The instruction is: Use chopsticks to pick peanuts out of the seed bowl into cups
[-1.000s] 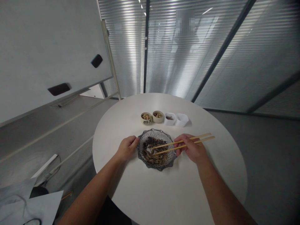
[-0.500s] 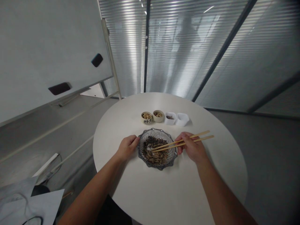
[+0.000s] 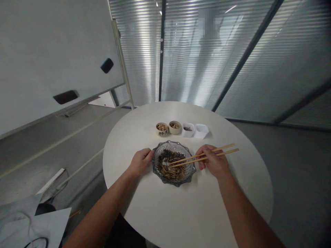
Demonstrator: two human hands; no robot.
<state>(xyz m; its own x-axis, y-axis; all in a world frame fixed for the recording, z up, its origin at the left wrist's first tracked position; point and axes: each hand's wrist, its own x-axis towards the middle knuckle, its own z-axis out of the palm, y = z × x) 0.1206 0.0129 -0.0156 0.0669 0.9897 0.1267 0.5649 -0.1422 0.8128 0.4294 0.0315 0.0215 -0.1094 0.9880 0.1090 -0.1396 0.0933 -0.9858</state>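
A glass bowl (image 3: 178, 183) with a scalloped rim stands on the round white table (image 3: 176, 217). Brown-striped sunflower seeds (image 3: 177, 174) lie in it, with darker pieces (image 3: 170, 156) toward the back. My left hand (image 3: 141, 160) grips the bowl's left rim. In my right hand (image 3: 213, 160), closed beside the bowl's right rim, is a pair of wooden chopsticks (image 3: 204, 156). Their tips are down among the seeds near the bowl's middle; whether anything is pinched between them is too small to tell.
Behind the bowl stand two round tubs (image 3: 162, 129) holding pale nut-like pieces, a white dish (image 3: 188, 130) with dark bits, and another white dish (image 3: 201, 131). A whiteboard (image 3: 59, 51) is at the left. A blurred figure (image 3: 207, 44) shows at the ribbed glass wall.
My right hand and the chopsticks have shifted slightly to the right, with the tips still in the bowl. My left hand keeps its place on the rim.
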